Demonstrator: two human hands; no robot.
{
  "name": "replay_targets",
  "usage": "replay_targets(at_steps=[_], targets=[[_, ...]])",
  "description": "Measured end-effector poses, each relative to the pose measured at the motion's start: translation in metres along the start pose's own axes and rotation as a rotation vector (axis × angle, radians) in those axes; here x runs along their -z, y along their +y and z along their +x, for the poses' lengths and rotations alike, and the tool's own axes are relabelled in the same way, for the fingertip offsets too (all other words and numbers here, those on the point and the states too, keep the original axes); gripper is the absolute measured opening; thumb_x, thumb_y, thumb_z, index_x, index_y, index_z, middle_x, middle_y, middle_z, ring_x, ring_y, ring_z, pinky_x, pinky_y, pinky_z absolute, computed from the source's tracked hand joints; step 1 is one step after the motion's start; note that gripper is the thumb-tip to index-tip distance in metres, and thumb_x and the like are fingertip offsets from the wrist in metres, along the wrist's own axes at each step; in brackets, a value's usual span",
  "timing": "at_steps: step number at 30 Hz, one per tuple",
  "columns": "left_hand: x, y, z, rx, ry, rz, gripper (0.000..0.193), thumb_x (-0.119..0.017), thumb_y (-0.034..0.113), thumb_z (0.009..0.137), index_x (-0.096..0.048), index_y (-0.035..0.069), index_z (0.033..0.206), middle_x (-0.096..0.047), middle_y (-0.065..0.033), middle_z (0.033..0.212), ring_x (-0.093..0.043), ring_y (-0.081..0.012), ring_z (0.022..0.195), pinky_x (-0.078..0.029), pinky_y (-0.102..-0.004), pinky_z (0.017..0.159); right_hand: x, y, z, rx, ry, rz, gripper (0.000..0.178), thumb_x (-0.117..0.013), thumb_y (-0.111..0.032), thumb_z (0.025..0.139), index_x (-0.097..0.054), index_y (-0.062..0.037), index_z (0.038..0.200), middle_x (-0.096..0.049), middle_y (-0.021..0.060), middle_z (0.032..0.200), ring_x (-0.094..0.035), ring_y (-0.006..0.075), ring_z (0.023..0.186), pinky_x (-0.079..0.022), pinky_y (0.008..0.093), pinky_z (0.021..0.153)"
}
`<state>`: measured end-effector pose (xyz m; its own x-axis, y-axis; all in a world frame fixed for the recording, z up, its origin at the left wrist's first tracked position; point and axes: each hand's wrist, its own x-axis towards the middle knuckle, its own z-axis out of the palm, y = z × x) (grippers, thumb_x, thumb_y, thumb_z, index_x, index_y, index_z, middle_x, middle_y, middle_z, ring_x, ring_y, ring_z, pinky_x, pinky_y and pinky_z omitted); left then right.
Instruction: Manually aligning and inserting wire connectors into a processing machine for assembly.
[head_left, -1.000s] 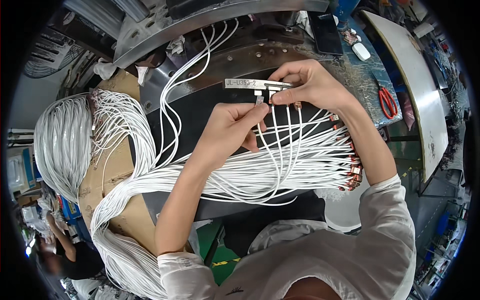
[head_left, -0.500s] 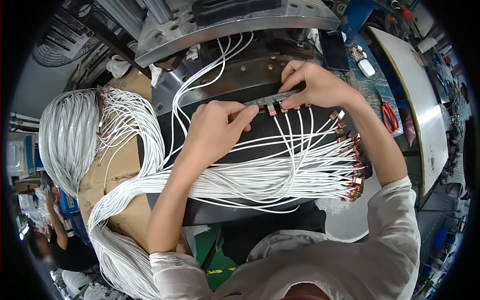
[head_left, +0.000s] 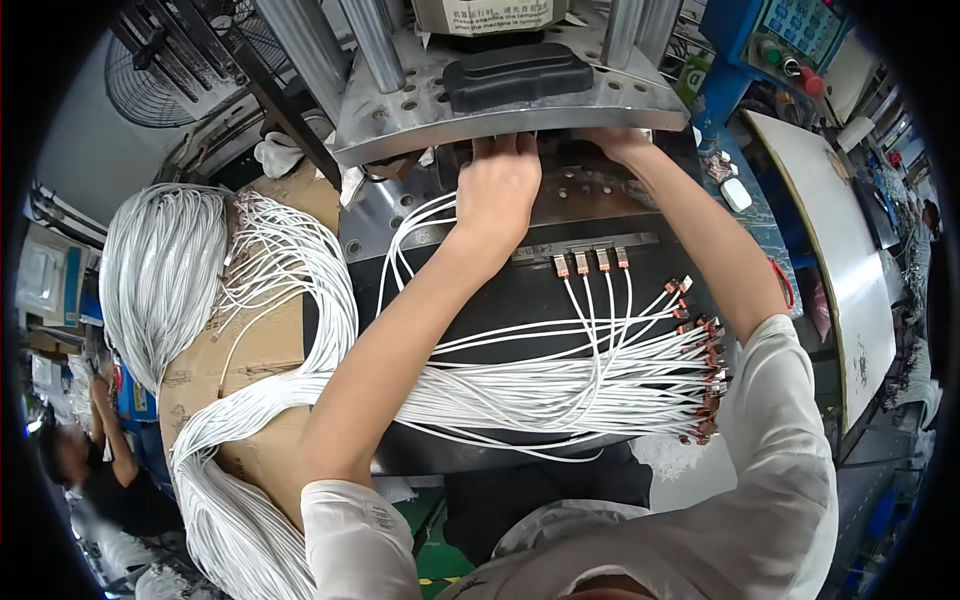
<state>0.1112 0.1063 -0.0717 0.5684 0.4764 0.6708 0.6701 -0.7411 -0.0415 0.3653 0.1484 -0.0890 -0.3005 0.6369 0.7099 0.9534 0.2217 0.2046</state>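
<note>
Both my hands reach under the thick metal plate (head_left: 440,133) of a press. My left hand (head_left: 500,190) has its knuckles at the plate's front edge, and its fingertips are hidden beneath. Farther right, my right hand (head_left: 622,145) is mostly covered by the same plate, so whatever it touches cannot be seen. Nearer to me, a slim metal bar (head_left: 645,240) lies on the black work surface, with several USB-type connectors (head_left: 603,260) on white cables set along it. White cables (head_left: 425,215) also run under the plate beside my left wrist.
A thick bundle of white cables (head_left: 500,395) crosses the surface, its copper-coloured connector ends (head_left: 708,385) at the right. Another cable coil (head_left: 165,280) rests on cardboard (head_left: 265,340) at the left. Steel columns (head_left: 375,50) rise from the plate. A control panel (head_left: 800,40) stands far right.
Both hands have let go of the metal bar and moved away from me, under the press plate. The bar stays on the surface with its connectors. The view has shifted, showing more of the press.
</note>
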Motion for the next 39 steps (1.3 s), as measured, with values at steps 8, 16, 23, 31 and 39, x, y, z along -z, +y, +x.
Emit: replay_targets(at_steps=[8, 16, 23, 31, 39], targets=[[0.039, 0.011, -0.001, 0.067, -0.029, -0.256, 0.022, -0.066, 0.019, 0.098, -0.067, -0.001, 0.088, -0.066, -0.0204, 0.086, -0.07, -0.0407, 0.083, -0.059, -0.0482, 0.073, 0.069, -0.03, 0.014, -0.243, -0.228, 0.414, 0.023, -0.067, -0.021, 0.094, -0.069, -0.0015, 0.107, -0.071, 0.021, 0.11, -0.065, 0.0415, 0.105, -0.052, 0.0483, 0.091], [0.134, 0.045, -0.074, -0.058, -0.369, -0.44, 0.01, -0.074, 0.011, 0.088, -0.074, 0.004, 0.095, -0.063, -0.0155, 0.1, -0.063, -0.0333, 0.087, -0.053, -0.0432, 0.078, 0.145, -0.074, -0.033, -0.427, -0.441, 0.532, 0.027, -0.072, -0.022, 0.09, -0.074, 0.0024, 0.1, -0.073, 0.0237, 0.1, -0.069, 0.0411, 0.1, -0.052, 0.0481, 0.09], [0.093, 0.034, -0.073, 0.074, -0.101, -0.168, 0.017, -0.075, 0.018, 0.093, -0.073, 0.004, 0.103, -0.062, -0.0154, 0.098, -0.063, -0.0317, 0.09, -0.052, -0.0417, 0.078, 0.169, -0.082, 0.001, -0.529, -0.561, 0.585, 0.028, -0.074, -0.024, 0.089, -0.078, 0.0031, 0.088, -0.073, 0.0218, 0.077, -0.073, 0.0373, 0.081, -0.055, 0.0442, 0.079], [0.124, 0.045, -0.042, 0.124, -0.246, -0.412, 0.008, -0.067, 0.009, 0.096, -0.068, 0.002, 0.093, -0.064, -0.0144, 0.081, -0.064, -0.035, 0.075, -0.052, -0.0466, 0.074, 0.152, -0.075, -0.007, -0.395, -0.447, 0.55, 0.024, -0.076, -0.023, 0.088, -0.077, 0.0012, 0.093, -0.075, 0.0172, 0.086, -0.073, 0.0356, 0.088, -0.056, 0.044, 0.082], [0.192, -0.134, -0.094, 0.545, -0.102, -0.387, 0.028, -0.052, 0.028, 0.109, -0.062, 0.003, 0.103, -0.062, -0.0106, 0.085, -0.061, -0.0213, 0.076, -0.049, -0.0324, 0.069, 0.133, -0.063, -0.031, -0.128, -0.4, 0.312, 0.02, -0.076, -0.016, 0.088, -0.074, -0.0004, 0.1, -0.071, 0.0169, 0.091, -0.069, 0.0354, 0.092, -0.055, 0.0457, 0.081]])
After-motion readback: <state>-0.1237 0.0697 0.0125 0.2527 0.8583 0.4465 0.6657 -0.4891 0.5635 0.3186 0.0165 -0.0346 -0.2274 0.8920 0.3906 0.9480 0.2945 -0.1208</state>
